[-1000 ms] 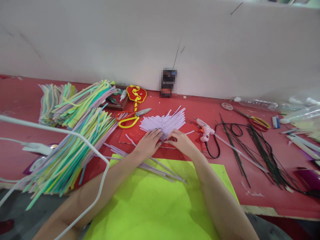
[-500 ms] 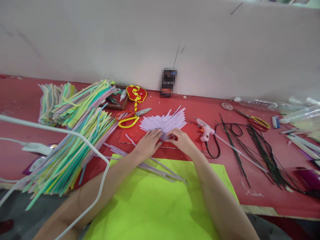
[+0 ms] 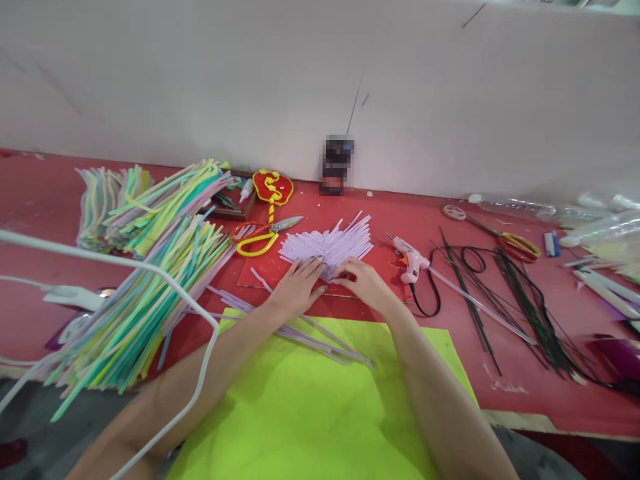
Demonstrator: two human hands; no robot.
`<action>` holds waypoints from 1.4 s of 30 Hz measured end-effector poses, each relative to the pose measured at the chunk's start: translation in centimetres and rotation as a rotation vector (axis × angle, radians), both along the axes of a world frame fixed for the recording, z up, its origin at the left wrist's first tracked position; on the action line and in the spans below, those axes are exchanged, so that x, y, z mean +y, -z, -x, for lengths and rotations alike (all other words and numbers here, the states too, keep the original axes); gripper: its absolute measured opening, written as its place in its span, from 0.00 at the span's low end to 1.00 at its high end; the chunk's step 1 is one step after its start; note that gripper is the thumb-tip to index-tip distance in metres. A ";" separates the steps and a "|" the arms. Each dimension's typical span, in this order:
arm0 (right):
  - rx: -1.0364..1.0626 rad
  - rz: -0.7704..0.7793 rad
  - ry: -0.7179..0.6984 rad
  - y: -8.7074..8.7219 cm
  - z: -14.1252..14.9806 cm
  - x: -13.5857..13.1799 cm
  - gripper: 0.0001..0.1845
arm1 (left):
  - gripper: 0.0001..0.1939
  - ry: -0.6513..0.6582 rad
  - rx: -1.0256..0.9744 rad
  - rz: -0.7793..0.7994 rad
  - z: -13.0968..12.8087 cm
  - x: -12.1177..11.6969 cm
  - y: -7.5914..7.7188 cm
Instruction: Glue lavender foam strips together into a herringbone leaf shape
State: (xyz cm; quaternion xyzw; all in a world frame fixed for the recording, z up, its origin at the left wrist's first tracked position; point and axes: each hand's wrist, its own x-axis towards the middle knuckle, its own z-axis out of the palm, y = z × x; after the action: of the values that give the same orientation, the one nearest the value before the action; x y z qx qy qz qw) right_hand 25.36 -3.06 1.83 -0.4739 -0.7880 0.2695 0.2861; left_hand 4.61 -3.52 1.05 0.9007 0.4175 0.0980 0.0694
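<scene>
A V-shaped piece of lilac pipe cleaners (image 3: 333, 247), laid in slanting rows, rests on a red board (image 3: 253, 275) in the middle of the table. My left hand (image 3: 297, 288) lies on its lower left part, fingers stretched out and thumb apart. At the lower right edge, my right hand (image 3: 364, 281) has its thumb and bent forefinger closed on the piece near its bottom tip. The exact spot between those fingers is partly hidden. Loose lilac pipe cleaners (image 3: 320, 341) lie under and beside my left forearm, across a yellow-green sheet (image 3: 320, 407).
Left are bundles of coloured pipe cleaners (image 3: 145, 300) and a white cable (image 3: 210, 347) crossing in front. Scissors (image 3: 260, 239) lie behind my left hand. Right are a pink glue gun (image 3: 413, 261), dark green wires (image 3: 530, 313) and more scissors (image 3: 517, 245). A wall (image 3: 225, 87) stands behind.
My left thumb and fingers have shifted very slightly to the right on the lilac piece. Everything else looks the same.
</scene>
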 end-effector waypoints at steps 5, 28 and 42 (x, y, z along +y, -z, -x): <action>0.016 -0.012 -0.016 0.0 -0.1 0.0 0.02 | 0.28 0.025 0.004 0.010 0.1 -0.2 -0.2; -0.028 0.054 -0.152 -0.9 0.2 -0.7 0.06 | 0.12 0.082 -0.127 -0.128 0.0 -0.2 -0.7; -0.260 0.016 -0.013 -2.5 0.9 -1.8 0.11 | 0.08 0.144 -0.130 -0.292 0.1 0.0 -1.5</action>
State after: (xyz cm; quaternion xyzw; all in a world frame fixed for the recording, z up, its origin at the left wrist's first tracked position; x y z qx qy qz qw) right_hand 24.45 -4.81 4.32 -0.5019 -0.8194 0.2139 0.1759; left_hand 4.47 -3.57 2.51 0.9205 0.3280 0.2105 -0.0285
